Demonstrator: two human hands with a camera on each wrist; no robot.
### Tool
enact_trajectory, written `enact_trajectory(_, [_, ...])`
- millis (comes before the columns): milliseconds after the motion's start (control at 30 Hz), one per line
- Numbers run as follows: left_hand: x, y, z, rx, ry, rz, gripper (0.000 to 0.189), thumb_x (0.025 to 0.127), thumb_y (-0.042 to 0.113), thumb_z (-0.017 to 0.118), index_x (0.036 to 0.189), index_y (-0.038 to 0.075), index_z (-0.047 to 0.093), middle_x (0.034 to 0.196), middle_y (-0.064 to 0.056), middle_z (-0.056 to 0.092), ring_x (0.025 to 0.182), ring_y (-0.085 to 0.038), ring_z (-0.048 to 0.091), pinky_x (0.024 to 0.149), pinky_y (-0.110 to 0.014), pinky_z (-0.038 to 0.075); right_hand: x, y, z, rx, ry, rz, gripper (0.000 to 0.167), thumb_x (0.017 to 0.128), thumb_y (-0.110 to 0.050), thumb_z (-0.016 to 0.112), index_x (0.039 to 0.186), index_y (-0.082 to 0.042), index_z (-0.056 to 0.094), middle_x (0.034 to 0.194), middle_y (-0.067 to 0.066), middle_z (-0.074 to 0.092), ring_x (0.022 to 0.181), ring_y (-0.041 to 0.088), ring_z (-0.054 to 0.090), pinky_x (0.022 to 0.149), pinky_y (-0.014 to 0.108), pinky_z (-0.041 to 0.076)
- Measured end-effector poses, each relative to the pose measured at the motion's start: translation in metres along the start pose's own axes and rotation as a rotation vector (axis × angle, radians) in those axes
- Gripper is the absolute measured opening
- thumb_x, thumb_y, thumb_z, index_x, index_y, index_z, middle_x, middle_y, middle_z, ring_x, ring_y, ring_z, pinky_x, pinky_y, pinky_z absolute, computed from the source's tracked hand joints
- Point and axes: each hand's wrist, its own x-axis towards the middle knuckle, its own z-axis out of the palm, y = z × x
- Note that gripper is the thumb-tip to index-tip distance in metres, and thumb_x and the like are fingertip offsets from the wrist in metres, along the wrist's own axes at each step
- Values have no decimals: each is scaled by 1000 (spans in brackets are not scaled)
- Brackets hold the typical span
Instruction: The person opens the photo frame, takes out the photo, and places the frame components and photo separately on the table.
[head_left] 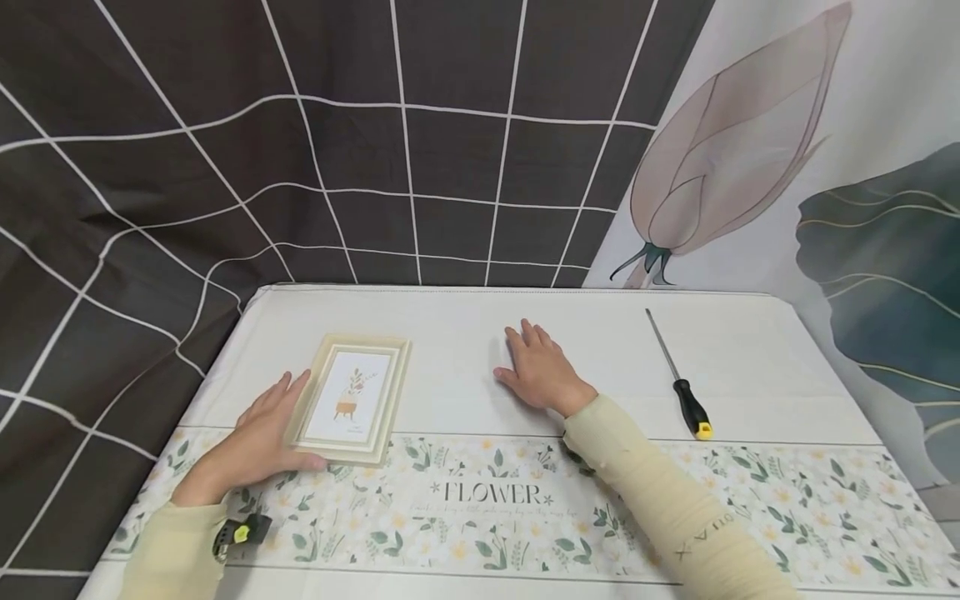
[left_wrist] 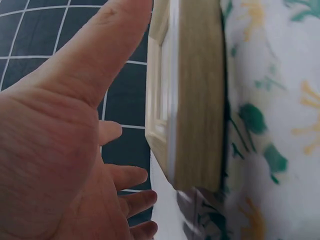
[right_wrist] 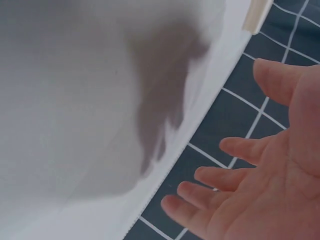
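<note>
The picture frame (head_left: 348, 398) is lying face-up on the desk (head_left: 450, 367) beside the spread left hand (head_left: 258, 442), the right hand (head_left: 543, 375) is hovering spread too, and the frame is seeming light, stiff, possibly fragile-fronted, its thick outer edges (left_wrist: 200, 100) offering the hold.

Right hand (right_wrist: 280, 180), fingers (right_wrist: 197, 196) apart, shadow (right_wrist: 162, 90) on white cloth (right_wrist: 65, 150), dark white-lined fabric (right_wrist: 220, 120) behind, cream frame (right_wrist: 257, 16) partly visible

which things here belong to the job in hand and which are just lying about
In the job, seemingly:
picture frame, beside the left hand

Lying about or background, probably:
screwdriver, untouched, right of the right hand
floral tablecloth, spread underneath
gridded curtain, behind
</note>
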Motion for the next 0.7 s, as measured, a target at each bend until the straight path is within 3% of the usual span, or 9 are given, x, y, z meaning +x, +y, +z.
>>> enact_trajectory(167, [-5, -4, 4, -6, 4, -2, 135, 63, 54, 89, 159, -3, 13, 157, -40, 14, 141, -63, 13, 107, -78, 12, 11, -5, 2, 33, -7, -39, 72, 101, -39, 56, 156, 1, 30, 161, 29, 21, 149, 45, 21, 121, 55, 20])
enact_trajectory(300, [-8, -8, 6, -15, 10, -38, 136, 64, 54, 89, 158, -5, 11, 158, -38, 17, 142, -60, 15, 109, -75, 10, 21, -13, 2, 43, -21, -58, 71, 101, -38, 55, 156, 0, 30, 162, 27, 22, 150, 42, 21, 122, 53, 20])
enact_trajectory(700, [-15, -14, 15, 9, 25, -94, 128, 70, 60, 82, 155, -11, 18, 157, -37, 20, 146, -55, 12, 113, -73, 5, 48, -41, 11, 39, -61, -79, 69, 103, -38, 53, 158, -4, 28, 164, 19, 23, 152, 33, 20, 123, 45, 20])
